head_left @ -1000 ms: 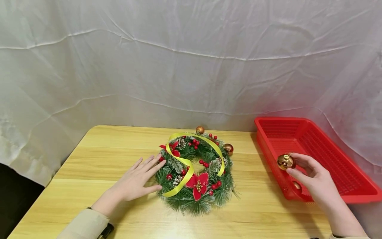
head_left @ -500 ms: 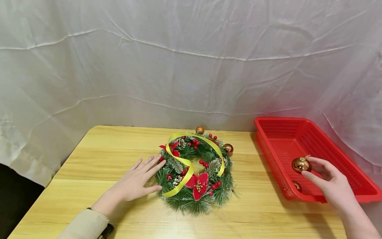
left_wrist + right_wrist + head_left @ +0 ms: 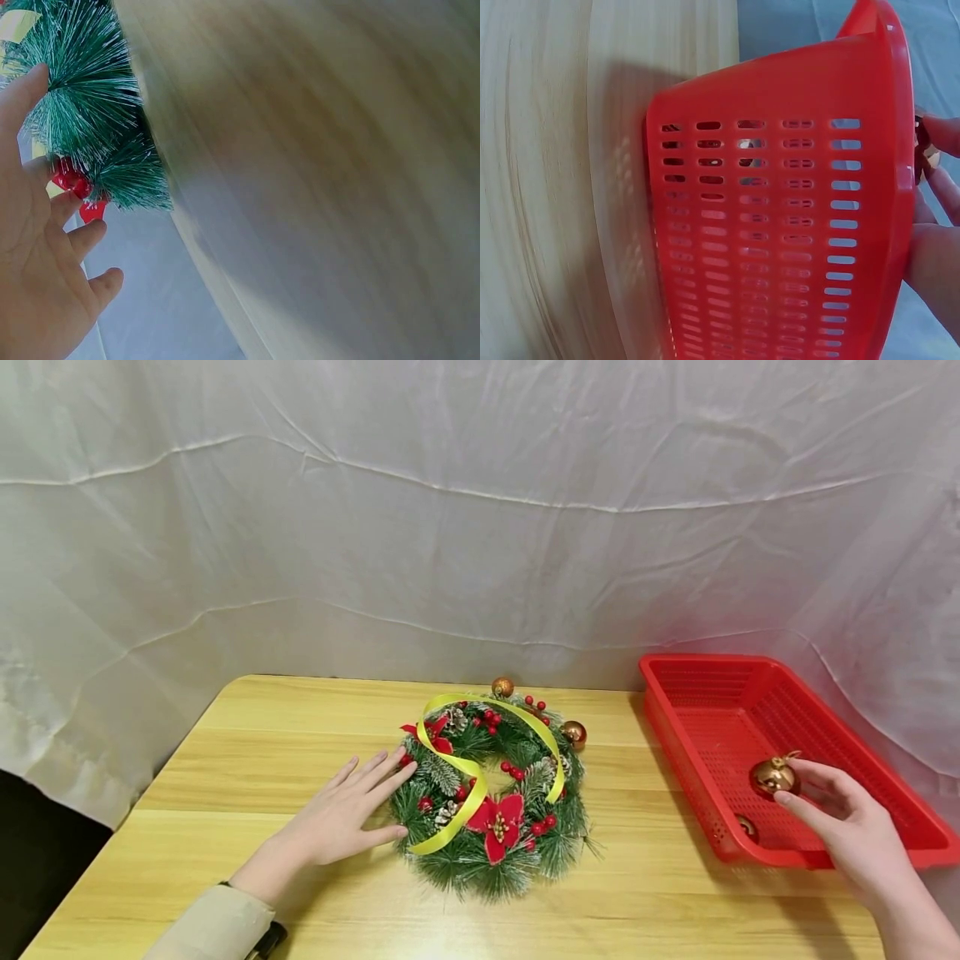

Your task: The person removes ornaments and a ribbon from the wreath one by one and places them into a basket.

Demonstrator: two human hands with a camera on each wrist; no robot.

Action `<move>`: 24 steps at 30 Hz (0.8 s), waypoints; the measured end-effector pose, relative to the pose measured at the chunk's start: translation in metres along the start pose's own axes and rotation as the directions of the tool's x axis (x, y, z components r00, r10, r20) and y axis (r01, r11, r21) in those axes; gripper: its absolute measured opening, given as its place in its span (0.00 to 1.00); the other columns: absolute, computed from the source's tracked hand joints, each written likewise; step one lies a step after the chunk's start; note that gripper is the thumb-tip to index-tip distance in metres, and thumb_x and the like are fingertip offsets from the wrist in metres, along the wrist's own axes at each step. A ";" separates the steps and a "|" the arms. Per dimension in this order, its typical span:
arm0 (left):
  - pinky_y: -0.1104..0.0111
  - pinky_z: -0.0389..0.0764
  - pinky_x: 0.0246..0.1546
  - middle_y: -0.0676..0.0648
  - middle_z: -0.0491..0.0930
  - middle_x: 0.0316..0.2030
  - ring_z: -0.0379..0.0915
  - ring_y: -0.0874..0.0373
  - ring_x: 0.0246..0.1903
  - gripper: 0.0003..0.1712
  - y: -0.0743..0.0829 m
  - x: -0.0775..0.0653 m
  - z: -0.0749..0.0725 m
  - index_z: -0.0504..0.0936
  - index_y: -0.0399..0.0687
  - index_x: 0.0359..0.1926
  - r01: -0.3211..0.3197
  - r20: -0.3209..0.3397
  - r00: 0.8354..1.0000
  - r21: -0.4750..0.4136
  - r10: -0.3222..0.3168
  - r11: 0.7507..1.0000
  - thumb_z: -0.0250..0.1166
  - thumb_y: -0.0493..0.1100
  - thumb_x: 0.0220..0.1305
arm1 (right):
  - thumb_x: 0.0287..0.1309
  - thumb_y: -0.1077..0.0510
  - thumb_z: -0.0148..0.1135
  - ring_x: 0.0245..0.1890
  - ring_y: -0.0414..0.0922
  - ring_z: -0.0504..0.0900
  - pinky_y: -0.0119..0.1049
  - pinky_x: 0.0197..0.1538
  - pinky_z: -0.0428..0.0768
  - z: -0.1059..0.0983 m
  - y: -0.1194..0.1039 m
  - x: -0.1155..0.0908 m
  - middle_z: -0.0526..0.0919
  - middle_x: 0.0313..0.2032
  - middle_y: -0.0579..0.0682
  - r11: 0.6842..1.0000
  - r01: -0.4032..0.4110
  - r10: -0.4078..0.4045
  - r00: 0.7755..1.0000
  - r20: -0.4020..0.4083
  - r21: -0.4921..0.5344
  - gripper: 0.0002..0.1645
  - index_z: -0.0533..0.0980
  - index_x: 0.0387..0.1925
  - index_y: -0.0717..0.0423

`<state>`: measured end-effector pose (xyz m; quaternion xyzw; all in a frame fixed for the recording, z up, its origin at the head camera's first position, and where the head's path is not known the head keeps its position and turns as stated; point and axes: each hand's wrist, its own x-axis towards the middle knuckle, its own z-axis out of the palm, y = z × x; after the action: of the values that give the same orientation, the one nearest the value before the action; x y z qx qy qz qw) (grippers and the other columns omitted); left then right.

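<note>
Holds a glossy copper bauble (image 3: 772,779) in the right hand (image 3: 853,821), pinched between thumb and fingers, over the near end of a red basket (image 3: 723,727) at right of frame — metal cap and loop at its upper side. In the right wrist view, shows only partly, at the right edge just past the basket's rim. Contains, near the basket's front left corner, a second bauble (image 3: 747,828), half hidden by the rim. Rests the left hand (image 3: 341,814) left of centre, fingers spread wide, fingertips touching the left edge of a green wreath (image 3: 446,772). Lies flat at frame centre, on a pale wood table (image 3: 262,760) — dressed with red berries (image 3: 491,718), pine cones (image 3: 453,720), a red flower (image 3: 497,827) at lower centre and a loose yellow ribbon (image 3: 471,767) curling across. Has two more baubles (image 3: 574,734) along the wreath's outer edge, at top and upper right. Backed by draped greyish cloth (image 3: 480,568) across the upper frame.
</note>
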<state>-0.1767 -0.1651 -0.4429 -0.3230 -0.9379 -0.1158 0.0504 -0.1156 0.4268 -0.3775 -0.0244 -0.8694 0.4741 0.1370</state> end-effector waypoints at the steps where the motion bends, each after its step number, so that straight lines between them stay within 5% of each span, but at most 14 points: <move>1: 0.47 0.40 0.69 0.50 0.42 0.75 0.39 0.50 0.72 0.48 0.000 0.000 0.000 0.48 0.60 0.75 0.000 -0.002 1.000 0.000 0.000 1.000 0.51 0.72 0.61 | 0.58 0.65 0.64 0.40 0.21 0.75 0.15 0.36 0.74 -0.001 0.001 0.000 0.76 0.44 0.24 1.000 0.001 -0.001 1.000 0.000 0.002 0.29 0.72 0.60 0.44; 8: 0.46 0.41 0.69 0.49 0.43 0.75 0.41 0.48 0.72 0.48 0.000 0.000 0.000 0.50 0.59 0.75 -0.005 -0.016 1.000 -0.001 0.005 1.000 0.52 0.72 0.61 | 0.58 0.63 0.65 0.40 0.21 0.74 0.15 0.35 0.75 -0.005 0.004 -0.001 0.74 0.44 0.27 0.999 -0.052 0.052 0.999 -0.018 0.016 0.29 0.72 0.60 0.43; 13: 0.46 0.41 0.69 0.50 0.43 0.75 0.41 0.48 0.72 0.48 0.000 0.000 0.000 0.49 0.59 0.75 -0.004 -0.017 1.000 0.001 0.004 1.000 0.52 0.72 0.61 | 0.57 0.66 0.65 0.42 0.21 0.74 0.14 0.36 0.74 -0.006 0.007 -0.002 0.74 0.45 0.29 0.989 -0.060 0.065 0.997 -0.033 0.132 0.28 0.73 0.58 0.45; 24: 0.46 0.41 0.69 0.49 0.43 0.75 0.41 0.48 0.71 0.48 0.000 0.000 0.000 0.49 0.57 0.75 -0.012 -0.020 1.000 0.012 0.012 1.000 0.51 0.72 0.61 | 0.57 0.77 0.57 0.45 0.28 0.79 0.17 0.41 0.77 -0.004 0.005 -0.003 0.80 0.49 0.36 0.849 0.029 -0.014 0.999 -0.032 0.527 0.29 0.73 0.59 0.54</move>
<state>-0.1769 -0.1647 -0.4431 -0.3271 -0.9361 -0.1132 0.0625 -0.1123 0.4322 -0.3800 0.0174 -0.7044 0.6924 0.1553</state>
